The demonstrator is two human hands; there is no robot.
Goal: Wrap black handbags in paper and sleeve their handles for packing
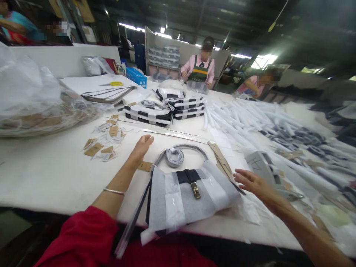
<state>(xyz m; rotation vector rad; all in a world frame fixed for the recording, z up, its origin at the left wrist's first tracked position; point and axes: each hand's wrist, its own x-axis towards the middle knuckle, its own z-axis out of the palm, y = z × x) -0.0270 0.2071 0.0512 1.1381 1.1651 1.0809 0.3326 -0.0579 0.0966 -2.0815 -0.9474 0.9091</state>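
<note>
A handbag (191, 193) lies in front of me at the table edge, its body wrapped in pale grey sheet with clear film. A gold clasp (195, 190) on a black tab shows at its middle. The wrapped handle (191, 147) arches away from me, and a coiled grey wrapped strap (174, 157) rests inside the arch. Just left of the handle, my left hand (141, 148) is raised with its fingers loosely bent and nothing visible in them. Beside the bag's right end, my right hand (251, 181) has its fingers stretched out and holds nothing. A brown tag (145, 166) lies near my left wrist.
Loose tags (107, 139) lie to the left, before a large clear plastic bag (41, 107). Stacked wrapped bags (167, 107) stand ahead. White wrapped tubes (236, 116) spread rightward; a grey tape dispenser (263, 168) sits nearer. Co-workers (198, 68) are beyond the table.
</note>
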